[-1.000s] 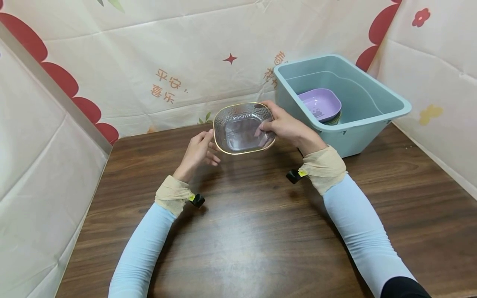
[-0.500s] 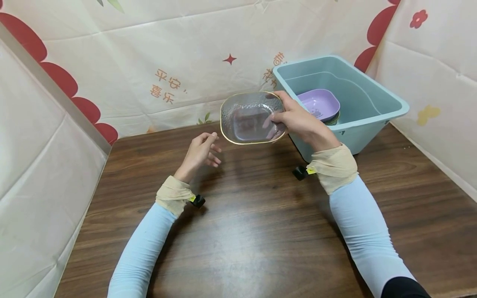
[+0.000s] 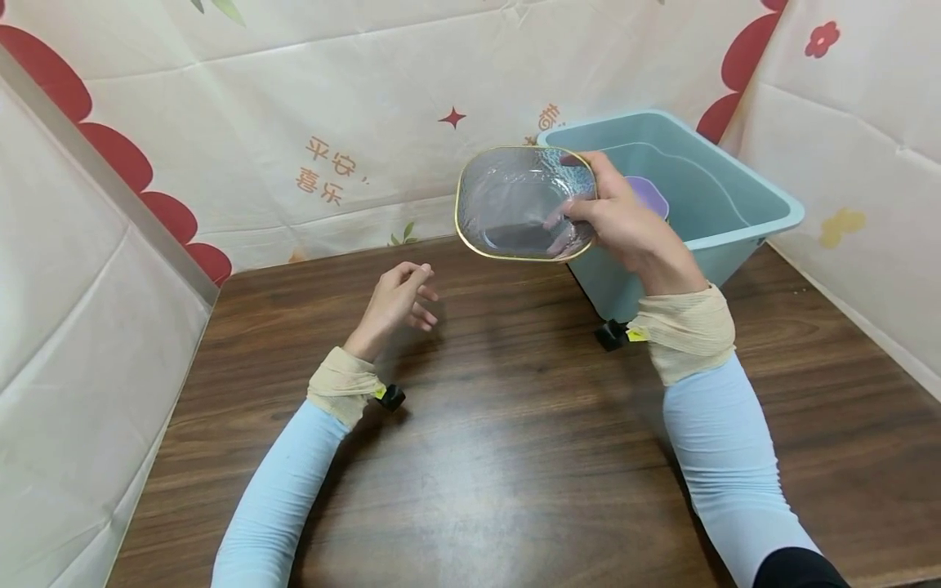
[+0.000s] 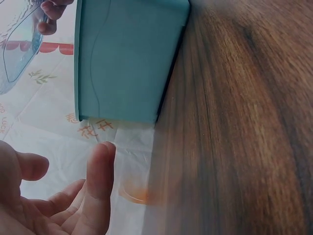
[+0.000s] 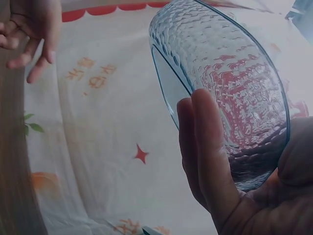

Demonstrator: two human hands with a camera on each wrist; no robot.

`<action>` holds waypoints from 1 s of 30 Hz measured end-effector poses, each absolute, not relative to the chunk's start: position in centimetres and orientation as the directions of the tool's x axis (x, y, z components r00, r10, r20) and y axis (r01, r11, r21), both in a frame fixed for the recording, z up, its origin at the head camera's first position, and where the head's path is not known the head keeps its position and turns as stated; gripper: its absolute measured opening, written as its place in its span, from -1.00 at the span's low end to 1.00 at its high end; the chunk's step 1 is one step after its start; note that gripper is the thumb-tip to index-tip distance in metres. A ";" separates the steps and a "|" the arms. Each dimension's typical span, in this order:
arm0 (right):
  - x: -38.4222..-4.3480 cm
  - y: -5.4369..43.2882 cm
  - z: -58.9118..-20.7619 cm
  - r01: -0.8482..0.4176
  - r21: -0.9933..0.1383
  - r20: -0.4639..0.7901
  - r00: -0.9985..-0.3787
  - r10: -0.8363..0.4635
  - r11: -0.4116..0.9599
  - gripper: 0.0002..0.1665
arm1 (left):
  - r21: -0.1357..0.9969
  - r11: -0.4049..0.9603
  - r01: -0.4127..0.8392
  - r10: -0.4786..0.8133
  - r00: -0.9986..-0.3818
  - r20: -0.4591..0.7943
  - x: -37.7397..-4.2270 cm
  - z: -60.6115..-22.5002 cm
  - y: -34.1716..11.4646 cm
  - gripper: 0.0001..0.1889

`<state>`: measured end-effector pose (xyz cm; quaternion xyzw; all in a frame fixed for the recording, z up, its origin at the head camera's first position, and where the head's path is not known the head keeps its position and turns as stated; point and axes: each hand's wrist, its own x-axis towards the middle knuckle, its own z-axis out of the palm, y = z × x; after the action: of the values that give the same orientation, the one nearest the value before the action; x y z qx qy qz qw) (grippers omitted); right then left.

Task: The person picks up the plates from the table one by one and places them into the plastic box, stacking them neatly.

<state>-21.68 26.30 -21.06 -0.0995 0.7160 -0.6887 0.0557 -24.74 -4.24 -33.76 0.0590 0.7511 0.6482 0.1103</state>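
My right hand (image 3: 635, 220) grips a clear, textured bowl (image 3: 525, 192) with a gold rim by its right side, thumb inside and fingers underneath. The bowl is held up above the back of the table, tilted toward me, beside the blue tub's near left corner. In the right wrist view, fingers (image 5: 208, 132) press against the outside of the pebbled glass-like bowl (image 5: 234, 83). My left hand (image 3: 393, 302) hovers over the table with relaxed fingers and nothing in it. A purple dish (image 3: 648, 196) inside the tub is partly hidden behind my right hand.
The light blue tub (image 3: 742, 237) stands at the back right of the dark wooden table (image 3: 470, 457). A printed white cloth (image 3: 257, 106) hangs behind the table and along both sides.
My right hand has carried the bowl up and to the right, toward the tub, and away from my left fingertips. The left hand stays almost where it was.
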 end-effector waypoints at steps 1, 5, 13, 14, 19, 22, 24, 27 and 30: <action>-21.6 26.5 -20.9 -0.066 -0.997 0.058 -0.976 -0.208 0.032 -0.33 | 0.987 0.154 -0.055 0.232 -0.968 -0.090 -24.7 -33.8 -4.2 -0.53; -21.5 27.4 -20.5 -0.080 -0.995 0.071 -0.987 -0.146 0.054 -0.33 | 0.986 0.157 -0.057 0.234 -0.968 -0.093 -24.7 -33.9 -4.3 -0.52; -22.0 28.9 -20.2 -0.072 -0.997 0.069 -0.992 -0.103 0.027 -0.33 | 0.982 0.175 -0.067 0.245 -0.963 -0.109 -25.0 -34.1 -4.2 -0.46; -22.1 29.1 -20.2 -0.069 -0.997 0.065 -0.992 -0.104 0.031 -0.33 | 0.982 0.178 -0.068 0.245 -0.963 -0.111 -25.0 -34.1 -4.2 -0.46; -22.3 30.4 -19.9 -0.085 -0.996 0.082 -0.991 -0.110 0.021 -0.31 | 0.984 0.167 -0.066 0.244 -0.964 -0.106 -24.9 -33.8 -3.8 -0.51; -22.3 31.4 -19.8 -0.084 -0.996 0.086 -0.990 -0.112 -0.026 -0.32 | 0.983 0.171 -0.065 0.252 -0.962 -0.107 -25.0 -33.9 -3.6 -0.52; -22.3 31.9 -19.7 -0.087 -0.995 0.092 -0.990 -0.108 -0.047 -0.32 | 0.981 0.182 -0.069 0.260 -0.959 -0.115 -25.0 -34.1 -3.6 -0.49; -22.5 32.5 -19.3 -0.108 -0.993 0.112 -0.990 -0.087 -0.051 -0.33 | 0.979 0.189 -0.073 0.260 -0.958 -0.121 -25.0 -34.2 -3.7 -0.46; -22.7 33.1 -18.7 -0.129 -0.990 0.132 -0.989 -0.067 -0.048 -0.33 | 0.979 0.193 -0.071 0.251 -0.961 -0.119 -24.9 -34.3 -4.0 -0.44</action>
<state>-22.73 33.14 -18.70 -0.0710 0.6896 -0.7204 -0.0216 -24.89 -3.97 -34.29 0.0591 0.7617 0.6325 0.1274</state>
